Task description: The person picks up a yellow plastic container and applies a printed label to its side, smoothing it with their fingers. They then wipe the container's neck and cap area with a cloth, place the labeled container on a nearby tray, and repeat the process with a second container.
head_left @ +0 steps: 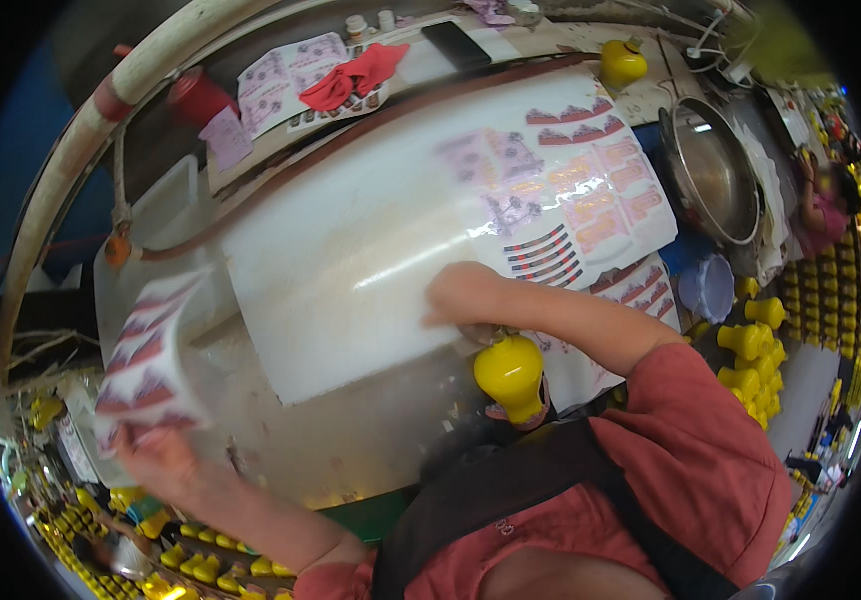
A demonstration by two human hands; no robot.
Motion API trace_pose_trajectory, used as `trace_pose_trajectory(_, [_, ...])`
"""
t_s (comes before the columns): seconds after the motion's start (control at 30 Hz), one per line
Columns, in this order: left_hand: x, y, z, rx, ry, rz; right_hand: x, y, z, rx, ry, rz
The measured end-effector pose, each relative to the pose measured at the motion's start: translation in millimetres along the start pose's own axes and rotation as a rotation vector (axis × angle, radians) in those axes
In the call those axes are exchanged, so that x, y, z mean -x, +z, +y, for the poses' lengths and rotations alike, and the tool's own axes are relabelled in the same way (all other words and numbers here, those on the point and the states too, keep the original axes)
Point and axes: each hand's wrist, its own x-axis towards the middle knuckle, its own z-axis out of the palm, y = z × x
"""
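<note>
My left hand grips the lower end of a decal sheet printed with rows of dark red shapes. The sheet hangs out at the left, blurred by motion. Over the large white board is my right hand, curled and smeared, its fingers mostly hidden. Just below my right wrist stands a glossy yellow vase-shaped piece, close to my body. Right of that hand, curved dark strip decals and a patterned decal sheet lie wet on the board.
A metal basin stands at the right, above a pale plastic tub. Several yellow pieces crowd the right side. On the back ledge are a red cloth, a dark phone-like slab and another yellow piece. A person is at far right.
</note>
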Motion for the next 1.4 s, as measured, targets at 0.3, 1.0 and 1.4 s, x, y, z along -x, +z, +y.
trace_pose_trajectory(0.3, [198.5, 67.1, -138.8, 0.138, -0.439, -0.252, 9.1, -14.6, -69.0, -1.577, 0.134, -0.117])
trace_pose_trajectory(1.0, [222.1, -92.2, -203.6, -0.125, -0.790, 0.161, 49.8, -24.3, 19.8, -1.091, 0.474, 0.046])
trace_pose_trajectory(1.4, [194.4, -113.2, -215.9, -0.212, -0.606, 0.081, 41.6, -17.3, 24.9, -0.871, 0.361, 0.066])
